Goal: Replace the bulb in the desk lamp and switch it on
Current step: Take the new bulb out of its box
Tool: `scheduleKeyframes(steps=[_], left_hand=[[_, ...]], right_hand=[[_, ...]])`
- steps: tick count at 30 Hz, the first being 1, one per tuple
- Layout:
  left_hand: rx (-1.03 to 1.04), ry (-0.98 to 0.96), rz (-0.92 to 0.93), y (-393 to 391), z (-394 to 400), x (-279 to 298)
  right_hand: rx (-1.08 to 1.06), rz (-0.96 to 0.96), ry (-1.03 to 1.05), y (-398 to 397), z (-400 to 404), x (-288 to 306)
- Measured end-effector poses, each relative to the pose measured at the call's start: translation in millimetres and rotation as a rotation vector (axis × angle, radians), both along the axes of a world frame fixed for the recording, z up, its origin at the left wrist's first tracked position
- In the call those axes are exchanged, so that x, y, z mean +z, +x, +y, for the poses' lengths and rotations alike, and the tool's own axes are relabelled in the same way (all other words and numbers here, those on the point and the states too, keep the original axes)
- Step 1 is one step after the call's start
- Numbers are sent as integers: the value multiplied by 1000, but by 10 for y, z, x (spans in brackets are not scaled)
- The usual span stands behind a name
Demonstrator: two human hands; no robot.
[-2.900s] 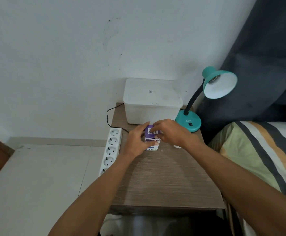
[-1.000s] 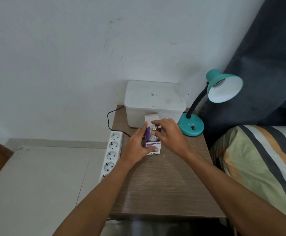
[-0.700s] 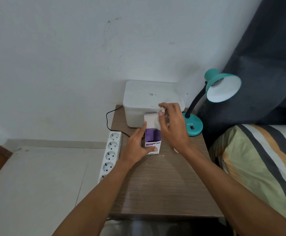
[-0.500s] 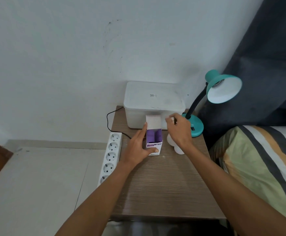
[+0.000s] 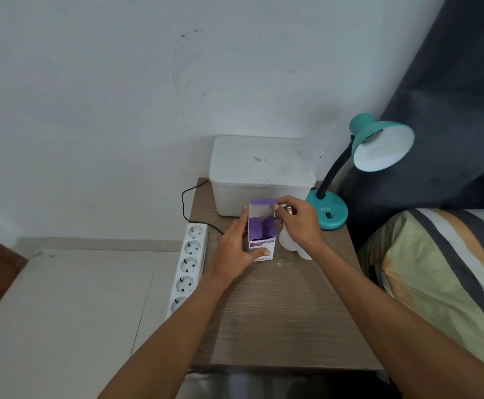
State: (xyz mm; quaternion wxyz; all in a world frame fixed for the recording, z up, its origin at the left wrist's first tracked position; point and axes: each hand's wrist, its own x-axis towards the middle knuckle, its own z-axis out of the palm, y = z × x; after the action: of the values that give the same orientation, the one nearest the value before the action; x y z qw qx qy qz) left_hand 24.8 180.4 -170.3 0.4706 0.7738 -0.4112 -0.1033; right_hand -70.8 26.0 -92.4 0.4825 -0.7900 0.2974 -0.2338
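The step in hand looks like unpacking the fresh bulb: the little purple-and-white carton (image 5: pixel 261 234) stands upright on the wood-grain counter (image 5: pixel 278 312), its top flap folded back and its purple inside showing, apparently empty. The left hand (image 5: pixel 236 251) holds it steady, fingers flat along its left wall and thumb curled across the printed front. The right hand (image 5: pixel 298 223), at three o'clock of the carton, has its fingers (image 5: pixel 278 208) curled round the ribbed metal screw cap of the bulb (image 5: pixel 289 243), whose smooth white globe hangs below the palm, just beside the carton's right wall; a forefinger tip seems to touch the flap as well. A second white rounded shape peeks out at five o'clock of that hand, too hidden to say what it is. The desk lamp (image 5: pixel 379 145) waits at two o'clock, teal enamel shade tipped outward, glossy white lining, black bendy neck, round teal base with a small black switch; I cannot see whether the socket holds anything. Next, I judge, the bulb must be turned cap-first into the shade and threaded in gently, the glass or plastic globe being slippery and the gooseneck liable to sway. Behind the carton at twelve o'clock sits a frosted plastic box (image 5: pixel 261 174) with rounded corners, and a white power strip (image 5: pixel 190 263) hangs off the counter's left edge.
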Motion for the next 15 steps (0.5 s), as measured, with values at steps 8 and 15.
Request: scheduleKeyframes(steps=[8,15], left_hand=[[19,24,-57,-55,1,26],[-3,29,-46,-76,9,74]], right_hand=[[139,-24,48,-270,87,26],[120,16,-158,-305,174,-36]])
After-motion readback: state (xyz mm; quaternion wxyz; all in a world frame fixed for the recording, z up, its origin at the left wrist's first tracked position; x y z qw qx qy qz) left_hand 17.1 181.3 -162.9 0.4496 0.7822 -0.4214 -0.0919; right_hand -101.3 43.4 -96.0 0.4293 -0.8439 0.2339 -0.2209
